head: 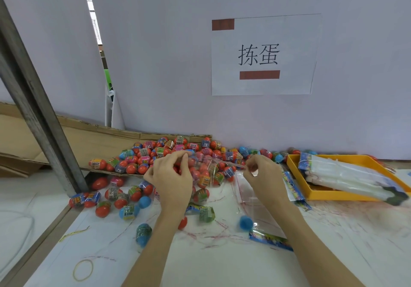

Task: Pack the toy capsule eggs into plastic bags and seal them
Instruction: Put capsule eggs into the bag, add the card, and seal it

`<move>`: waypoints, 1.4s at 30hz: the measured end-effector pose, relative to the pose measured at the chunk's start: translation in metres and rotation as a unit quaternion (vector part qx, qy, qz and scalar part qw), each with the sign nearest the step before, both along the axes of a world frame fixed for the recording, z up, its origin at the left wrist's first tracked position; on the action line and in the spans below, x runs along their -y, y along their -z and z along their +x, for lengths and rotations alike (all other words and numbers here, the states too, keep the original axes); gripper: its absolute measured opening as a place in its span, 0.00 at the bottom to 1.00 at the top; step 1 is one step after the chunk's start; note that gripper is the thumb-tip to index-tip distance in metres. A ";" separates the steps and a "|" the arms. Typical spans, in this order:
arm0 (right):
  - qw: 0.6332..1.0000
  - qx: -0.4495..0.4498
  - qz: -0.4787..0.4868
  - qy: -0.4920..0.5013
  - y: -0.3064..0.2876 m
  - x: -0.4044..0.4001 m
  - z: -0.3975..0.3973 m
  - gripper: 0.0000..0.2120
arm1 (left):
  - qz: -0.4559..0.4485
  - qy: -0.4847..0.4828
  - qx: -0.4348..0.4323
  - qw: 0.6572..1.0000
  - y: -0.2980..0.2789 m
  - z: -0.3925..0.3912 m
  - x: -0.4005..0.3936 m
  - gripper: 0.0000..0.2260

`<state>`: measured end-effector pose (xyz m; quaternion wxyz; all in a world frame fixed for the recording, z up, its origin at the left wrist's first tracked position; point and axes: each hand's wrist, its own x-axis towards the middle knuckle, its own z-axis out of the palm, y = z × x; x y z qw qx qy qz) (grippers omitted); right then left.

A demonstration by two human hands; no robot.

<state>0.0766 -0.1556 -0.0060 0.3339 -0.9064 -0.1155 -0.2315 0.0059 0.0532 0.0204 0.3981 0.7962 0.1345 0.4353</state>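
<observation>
Both hands hold a clear bag (208, 171) of eggs above the table (333, 242), at 12 o'clock from the wrists. The left hand (171, 175) pinches its top edge; the right hand (264, 175) pinches the other end. The strip looks unsealed, though blur hides it. Better to press along the strip steadily (keeping it taut). The egg pile (169, 151) lies behind.

A paper sign (264, 55) hangs on the wall; left of it stands a metal post (37, 117), with cardboard (93, 137) and a rubber band (83, 270) below.
</observation>
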 end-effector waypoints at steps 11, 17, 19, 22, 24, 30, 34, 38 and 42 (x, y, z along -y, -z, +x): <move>0.999 -0.044 -0.008 0.013 0.000 -0.001 0.003 0.06 | 0.049 -0.031 0.006 0.998 0.003 0.000 -0.002 0.04; 0.996 -0.083 -0.019 -0.010 -0.001 0.013 0.003 0.02 | -0.002 -0.057 0.014 0.998 0.003 0.002 -0.013 0.05; 0.996 -0.071 -0.027 -0.036 -0.003 0.014 0.003 0.01 | -0.014 -0.039 0.002 0.999 0.003 0.003 -0.013 0.05; 0.996 -0.074 -0.033 -0.040 -0.004 0.007 0.004 0.09 | -0.005 -0.015 0.003 1.000 0.002 0.002 -0.008 0.06; 0.998 -0.057 -0.029 -0.027 -0.003 0.003 0.003 0.13 | 0.002 -0.001 0.018 1.000 0.001 0.001 -0.006 0.06; 0.997 -0.003 0.061 -0.057 -0.002 0.002 -0.001 0.05 | 0.010 0.076 0.056 0.995 -0.006 -0.004 0.002 0.05; 0.995 0.047 0.057 -0.071 -0.006 0.001 -0.006 0.13 | 0.009 0.102 0.066 0.992 -0.009 -0.007 0.006 0.06; 0.993 0.018 0.060 -0.095 -0.007 -0.007 -0.011 0.19 | -0.028 0.136 0.072 0.988 -0.008 -0.007 0.008 0.07; 0.992 0.002 0.076 -0.102 -0.007 -0.011 -0.014 0.23 | -0.054 0.116 0.070 0.989 -0.004 -0.004 0.006 0.07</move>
